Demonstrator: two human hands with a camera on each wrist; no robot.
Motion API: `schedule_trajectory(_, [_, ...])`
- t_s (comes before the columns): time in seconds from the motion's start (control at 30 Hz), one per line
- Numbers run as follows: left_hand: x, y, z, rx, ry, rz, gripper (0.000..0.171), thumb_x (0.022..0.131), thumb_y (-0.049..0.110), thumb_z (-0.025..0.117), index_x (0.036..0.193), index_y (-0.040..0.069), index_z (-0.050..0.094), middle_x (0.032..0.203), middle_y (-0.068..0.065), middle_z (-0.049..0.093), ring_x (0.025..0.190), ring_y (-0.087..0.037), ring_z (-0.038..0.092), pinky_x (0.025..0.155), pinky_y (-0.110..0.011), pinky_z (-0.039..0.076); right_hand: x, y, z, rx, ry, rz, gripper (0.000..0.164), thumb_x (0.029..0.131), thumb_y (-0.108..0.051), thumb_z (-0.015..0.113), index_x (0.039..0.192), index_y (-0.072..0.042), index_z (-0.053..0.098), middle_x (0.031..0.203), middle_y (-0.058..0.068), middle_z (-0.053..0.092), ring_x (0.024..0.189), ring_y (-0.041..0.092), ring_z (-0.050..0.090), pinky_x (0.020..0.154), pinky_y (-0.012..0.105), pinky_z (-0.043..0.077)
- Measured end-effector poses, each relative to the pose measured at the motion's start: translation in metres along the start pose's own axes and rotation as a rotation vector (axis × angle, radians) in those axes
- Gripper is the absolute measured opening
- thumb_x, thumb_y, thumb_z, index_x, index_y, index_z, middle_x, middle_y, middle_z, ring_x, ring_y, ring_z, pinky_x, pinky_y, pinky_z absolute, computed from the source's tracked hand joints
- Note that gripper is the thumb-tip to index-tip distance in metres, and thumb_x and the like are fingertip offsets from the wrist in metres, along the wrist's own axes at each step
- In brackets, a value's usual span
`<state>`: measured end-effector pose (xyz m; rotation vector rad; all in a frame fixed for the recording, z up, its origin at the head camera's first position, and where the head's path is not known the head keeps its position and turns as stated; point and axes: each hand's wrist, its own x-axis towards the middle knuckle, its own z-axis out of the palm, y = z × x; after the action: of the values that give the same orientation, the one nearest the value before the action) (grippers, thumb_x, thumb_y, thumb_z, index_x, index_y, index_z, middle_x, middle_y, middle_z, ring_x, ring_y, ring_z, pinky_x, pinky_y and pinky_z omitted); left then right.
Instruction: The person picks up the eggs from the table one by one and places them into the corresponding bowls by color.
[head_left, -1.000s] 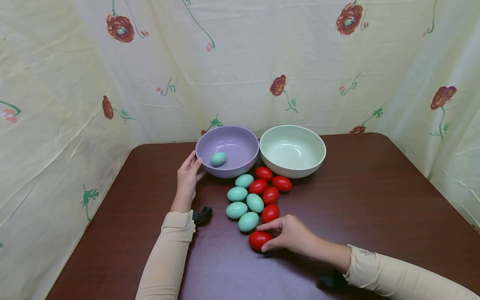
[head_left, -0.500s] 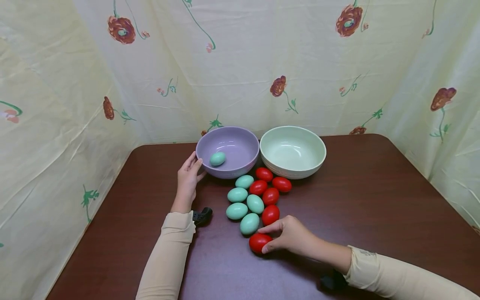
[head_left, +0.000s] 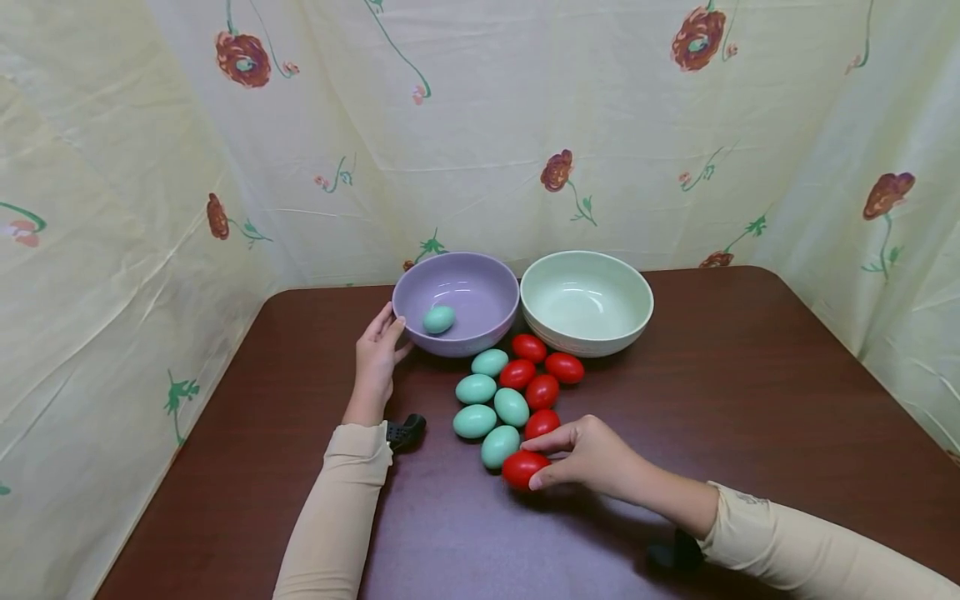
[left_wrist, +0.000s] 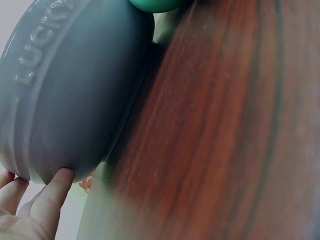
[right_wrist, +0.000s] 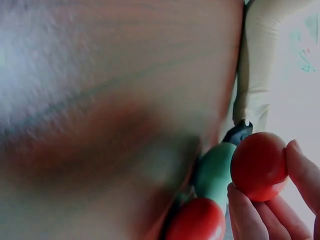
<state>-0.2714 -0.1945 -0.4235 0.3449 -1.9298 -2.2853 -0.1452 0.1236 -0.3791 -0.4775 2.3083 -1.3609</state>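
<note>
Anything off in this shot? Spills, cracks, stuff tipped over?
Nothing stands out. The purple bowl and pale green bowl look upright, and the loose green eggs and red eggs show no visible cracks. The right hand pinches one red egg; no spill shows.

Far back on the table [head_left: 712, 408], the left bowl [head_left: 480, 292] stands just beside the right bowl [head_left: 588, 296], a curtain [head_left: 465, 125] behind both. One egg [head_left: 438, 319] lies in the left bowl, whose left side the left hand [head_left: 378, 358] touches. Before the bowls, ten eggs [head_left: 512, 407] cluster (the right hand [head_left: 597, 454] holds another egg [head_left: 522, 471] at their near end).
</note>
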Motion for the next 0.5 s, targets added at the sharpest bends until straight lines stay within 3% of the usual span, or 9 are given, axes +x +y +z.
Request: schedule_trajectory(0.5, [0.001,-0.001,0.001,-0.011,0.013,0.004,0.056,0.101,0.023,0.059,0.153,0.017,0.040,0.162,-0.004,0.033,0.142,-0.019,0.044,0.107,-0.048,0.047,0.006,-0.008,-0.018,0.047,0.034,0.007,0.039,0.078,-0.021,0.084,0.114,-0.008,0.076,0.095,0.006,0.079,0.088,0.011,0.067,0.068,0.021,0.053])
